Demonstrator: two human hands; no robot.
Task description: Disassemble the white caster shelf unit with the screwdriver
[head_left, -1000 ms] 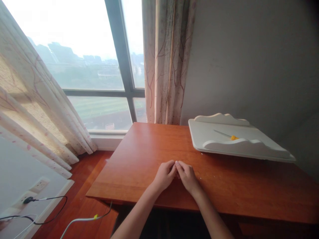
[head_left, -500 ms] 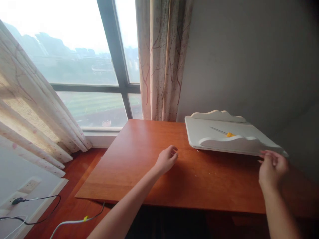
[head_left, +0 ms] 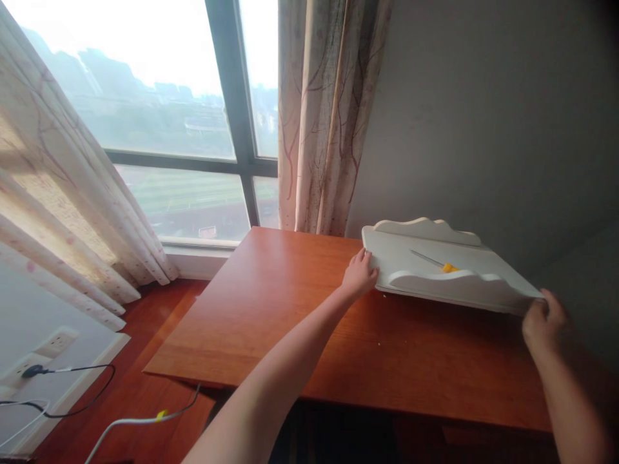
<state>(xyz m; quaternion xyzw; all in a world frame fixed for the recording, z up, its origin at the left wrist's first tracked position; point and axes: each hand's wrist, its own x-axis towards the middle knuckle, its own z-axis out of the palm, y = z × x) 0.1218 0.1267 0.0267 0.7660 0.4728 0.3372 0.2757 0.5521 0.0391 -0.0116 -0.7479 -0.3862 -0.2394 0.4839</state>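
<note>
A white shelf panel with two wavy-edged rails (head_left: 406, 258) lies at the back right of the wooden table. My left hand (head_left: 360, 273) grips its left edge, fingers over the top. At the other end, my right hand (head_left: 547, 321) is closed on the right corner, its thumb on the upper side. Between the rails rests a screwdriver (head_left: 449, 267) with a yellow handle and a thin metal shaft; neither hand touches it. The underside of the panel is hidden.
The reddish-brown table (head_left: 271, 309) has a few tiny white crumbs on it. A grey wall (head_left: 459, 116) and a curtain (head_left: 319, 129) stand behind. At lower left, a white cable (head_left: 130, 422) hangs near the table corner, and a plug sits in a wall socket (head_left: 57, 343).
My left hand has moved right and forward onto the panel's left edge. My right hand has closed on the right corner. The screwdriver still lies on the panel.
</note>
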